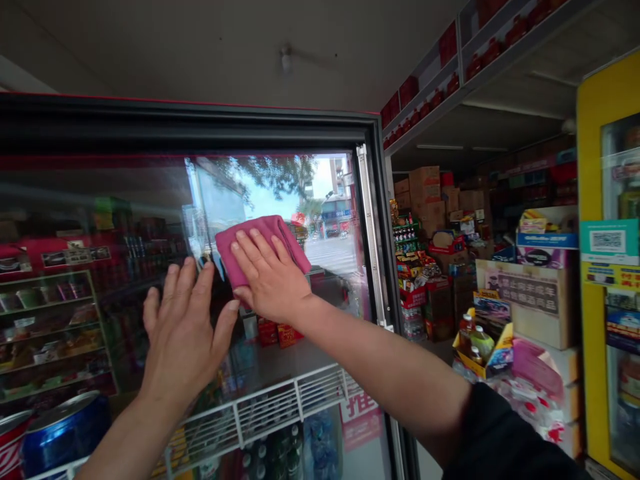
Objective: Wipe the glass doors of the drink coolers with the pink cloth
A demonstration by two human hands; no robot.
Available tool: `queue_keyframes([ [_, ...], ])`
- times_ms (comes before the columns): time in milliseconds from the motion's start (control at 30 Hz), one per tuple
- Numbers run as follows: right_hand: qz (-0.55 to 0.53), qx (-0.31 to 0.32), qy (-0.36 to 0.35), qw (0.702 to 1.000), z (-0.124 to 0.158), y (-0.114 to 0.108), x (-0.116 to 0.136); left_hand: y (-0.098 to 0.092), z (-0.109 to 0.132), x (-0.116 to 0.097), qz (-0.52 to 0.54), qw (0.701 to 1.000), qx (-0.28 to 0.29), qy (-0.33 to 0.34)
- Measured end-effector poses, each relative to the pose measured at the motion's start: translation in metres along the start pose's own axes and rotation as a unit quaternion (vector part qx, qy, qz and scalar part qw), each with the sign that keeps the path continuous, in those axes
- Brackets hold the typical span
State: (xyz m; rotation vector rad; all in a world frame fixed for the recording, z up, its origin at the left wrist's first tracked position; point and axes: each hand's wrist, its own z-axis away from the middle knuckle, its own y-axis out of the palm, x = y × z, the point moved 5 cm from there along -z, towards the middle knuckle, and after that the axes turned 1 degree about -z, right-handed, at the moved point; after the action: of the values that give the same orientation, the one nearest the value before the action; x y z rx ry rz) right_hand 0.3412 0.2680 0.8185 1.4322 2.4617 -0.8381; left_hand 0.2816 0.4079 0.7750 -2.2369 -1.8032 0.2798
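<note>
My right hand [267,273] presses a folded pink cloth [293,247] against the upper part of a glass door [330,300], its fingers laid over the cloth. To the left, my left hand [183,320] is open with fingers spread and nothing in it. It is up close to the same glass; whether the palm touches the pane I cannot tell. A dark frame [370,200] borders the glass. Trees, sky and a street show as a reflection in the pane, just above the cloth.
A white wire rack [270,413] runs along the lower door. Large blue [67,433] and red [14,443] cans sit at lower left. Cardboard boxes [530,300], a carton of bottles [483,350] and a yellow-framed cooler [590,373] stand on the right.
</note>
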Motion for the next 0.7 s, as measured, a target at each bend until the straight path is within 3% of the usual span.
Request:
queue_keyframes([
  [233, 0.029, 0.016, 0.040, 0.999, 0.055, -0.016, -0.074, 0.002, 0.016, -0.017, 0.011, 1.000, 0.013, 0.007],
  [400, 0.053, 0.048, 0.090, 0.993, 0.102, -0.023, -0.116, -0.004, 0.029, -0.008, 0.011, 1.000, 0.017, -0.001],
  [533, 0.069, 0.041, 0.092, 0.992, 0.112, -0.023, -0.114, -0.009, 0.041, 0.013, 0.001, 1.000, 0.028, -0.012],
  [700, 0.045, 0.067, 0.027, 0.996, 0.088, -0.005, -0.066, -0.007, 0.049, 0.024, -0.004, 0.999, 0.033, -0.033],
])
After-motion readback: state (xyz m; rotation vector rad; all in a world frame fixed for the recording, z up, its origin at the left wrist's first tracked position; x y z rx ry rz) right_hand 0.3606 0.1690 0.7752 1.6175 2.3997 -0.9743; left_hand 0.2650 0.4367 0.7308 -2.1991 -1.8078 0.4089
